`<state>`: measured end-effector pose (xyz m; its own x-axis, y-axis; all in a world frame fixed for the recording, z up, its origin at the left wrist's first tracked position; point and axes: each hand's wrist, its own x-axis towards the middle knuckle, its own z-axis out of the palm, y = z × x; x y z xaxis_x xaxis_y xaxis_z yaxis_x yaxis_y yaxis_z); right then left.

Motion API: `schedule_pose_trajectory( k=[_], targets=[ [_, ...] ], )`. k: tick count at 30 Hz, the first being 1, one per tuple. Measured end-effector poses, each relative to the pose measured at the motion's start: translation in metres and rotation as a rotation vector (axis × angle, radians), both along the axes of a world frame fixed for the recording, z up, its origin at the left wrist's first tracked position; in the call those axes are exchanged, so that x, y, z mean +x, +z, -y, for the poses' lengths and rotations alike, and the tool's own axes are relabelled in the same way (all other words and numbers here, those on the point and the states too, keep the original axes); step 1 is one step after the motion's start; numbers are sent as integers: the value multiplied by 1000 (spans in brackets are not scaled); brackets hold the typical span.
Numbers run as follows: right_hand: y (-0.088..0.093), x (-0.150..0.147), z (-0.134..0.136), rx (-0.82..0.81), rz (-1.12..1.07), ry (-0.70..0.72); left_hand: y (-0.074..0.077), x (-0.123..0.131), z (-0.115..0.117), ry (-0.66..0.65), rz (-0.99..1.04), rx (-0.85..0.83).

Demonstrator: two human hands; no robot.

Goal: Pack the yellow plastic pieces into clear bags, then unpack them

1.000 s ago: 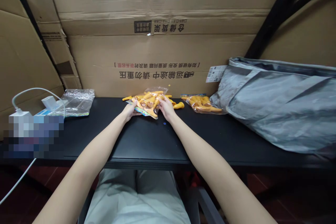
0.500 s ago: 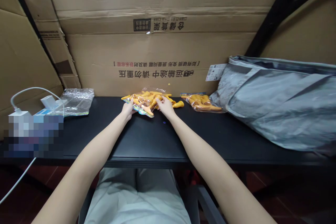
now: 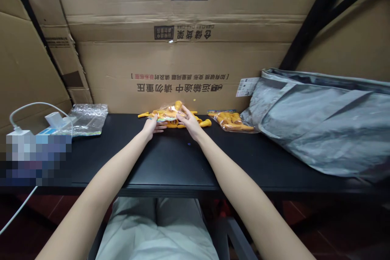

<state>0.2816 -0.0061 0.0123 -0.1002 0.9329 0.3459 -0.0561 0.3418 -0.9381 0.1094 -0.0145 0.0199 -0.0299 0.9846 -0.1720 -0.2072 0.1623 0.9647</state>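
A clear plastic bag (image 3: 166, 112) with yellow-orange pieces in it is held between my two hands near the back of the black table. My left hand (image 3: 150, 127) grips its left end, thumb on top and fingers underneath. On the right side, my right hand (image 3: 189, 123) pinches the bag beside a piece that sticks up. Loose yellow pieces (image 3: 205, 123) lie on the table under and around the bag, partly hidden by it and by my hands. Their exact kind is too small to make out.
Another filled clear bag (image 3: 232, 121) lies to the right, against a big grey fabric bag (image 3: 317, 122). Flat clear packaging (image 3: 89, 118) and a white charger with cable (image 3: 20, 140) are at the left. A cardboard sheet (image 3: 183, 59) stands behind the table (image 3: 170, 162).
Both hands have tipped the bag up and back, so its bright printed edge is now raised off the table. More loose yellow pieces show beneath it.
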Motion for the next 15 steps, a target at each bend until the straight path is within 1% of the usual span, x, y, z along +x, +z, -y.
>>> schedule_pose_trajectory(
  k=[2,3,5,7,9,11,13,15],
  targets=[
    [2,4,2,154,128,6,6,1,-1,-25,-75,19],
    [3,7,2,222,208,-21,10,1,-3,-22,-107,27],
    [7,13,2,305,410,-134,19,0,-7,-4,-189,36],
    [15,18,2,323,639,-277,29,0,-12,-1,-289,40],
    [28,22,5,315,835,-394,40,0,-17,-20,-368,56],
    [45,24,9,327,916,-468,51,0,-23,-24,-387,107],
    [62,24,11,332,944,-555,61,1,-28,-11,-385,169],
    [76,23,9,311,961,-601,69,3,-33,-12,-437,186]
  ],
)
